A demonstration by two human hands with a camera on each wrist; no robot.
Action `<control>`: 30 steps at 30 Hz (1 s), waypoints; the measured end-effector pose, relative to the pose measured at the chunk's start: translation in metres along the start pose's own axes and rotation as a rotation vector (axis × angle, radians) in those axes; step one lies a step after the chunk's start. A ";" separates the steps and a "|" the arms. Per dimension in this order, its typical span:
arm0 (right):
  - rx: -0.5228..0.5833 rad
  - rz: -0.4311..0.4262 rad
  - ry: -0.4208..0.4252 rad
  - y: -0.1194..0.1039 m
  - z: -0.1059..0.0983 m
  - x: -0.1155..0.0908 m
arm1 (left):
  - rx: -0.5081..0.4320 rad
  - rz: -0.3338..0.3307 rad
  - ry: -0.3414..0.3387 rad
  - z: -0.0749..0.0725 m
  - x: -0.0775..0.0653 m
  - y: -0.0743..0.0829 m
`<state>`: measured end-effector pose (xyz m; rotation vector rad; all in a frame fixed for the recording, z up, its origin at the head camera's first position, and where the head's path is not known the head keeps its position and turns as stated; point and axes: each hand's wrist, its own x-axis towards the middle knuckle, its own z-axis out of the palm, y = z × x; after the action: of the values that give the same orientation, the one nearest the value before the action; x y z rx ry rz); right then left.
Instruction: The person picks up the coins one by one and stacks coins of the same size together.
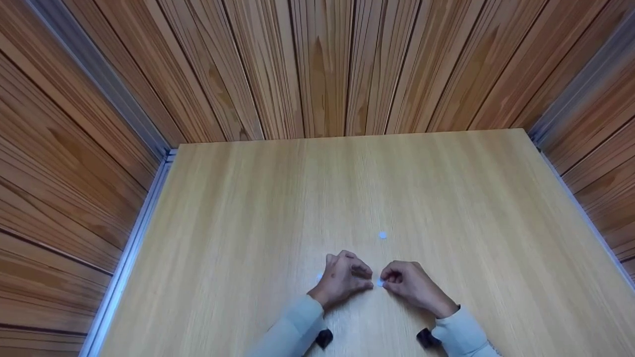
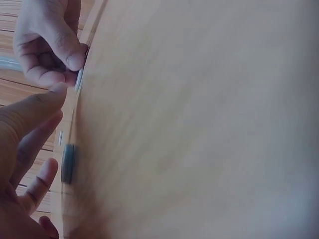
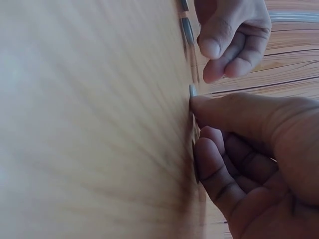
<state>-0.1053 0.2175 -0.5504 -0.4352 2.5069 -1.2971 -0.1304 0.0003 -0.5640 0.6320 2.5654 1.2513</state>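
My right hand (image 1: 409, 283) pinches a small pale disc (image 1: 380, 283) by the fingertips, close to the tabletop. From the left wrist, the disc (image 2: 79, 78) appears edge-on beside that hand's fingertips. In the right wrist view, the thumb touches the grey disc (image 3: 192, 92), while the other fingers curl next to a thin dark edge (image 3: 196, 162). Facing it, my left hand (image 1: 343, 276) has its fingers bent, with a gap between thumb and fingertips and nothing held. A second pale disc (image 1: 319, 276) peeks out past the left hand's outer side, partly hidden.
Another pale piece (image 1: 382, 235) lies farther back on the wooden table (image 1: 238, 213). Dark wrist devices (image 1: 324, 338) show by both light sleeves. Plank walls (image 1: 322, 69) close off the back and sides, with metal rails (image 1: 131, 253) along the table's side edges.
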 end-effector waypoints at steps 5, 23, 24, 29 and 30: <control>0.000 -0.003 0.001 0.001 0.001 0.000 | 0.037 0.032 -0.003 0.004 0.003 0.002; 0.016 -0.009 -0.003 0.001 0.000 0.001 | 0.056 0.043 0.014 0.012 0.008 0.005; 0.014 -0.009 -0.003 0.001 0.000 0.001 | 0.055 0.041 0.011 0.011 0.008 0.005; 0.003 -0.008 -0.003 0.001 0.000 0.002 | 0.059 0.034 0.001 0.011 0.008 0.006; 0.002 -0.009 -0.004 0.001 0.000 0.001 | 0.062 0.033 -0.001 0.011 0.008 0.006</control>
<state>-0.1067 0.2175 -0.5516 -0.4487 2.5027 -1.3007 -0.1321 0.0149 -0.5659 0.6900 2.6121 1.1858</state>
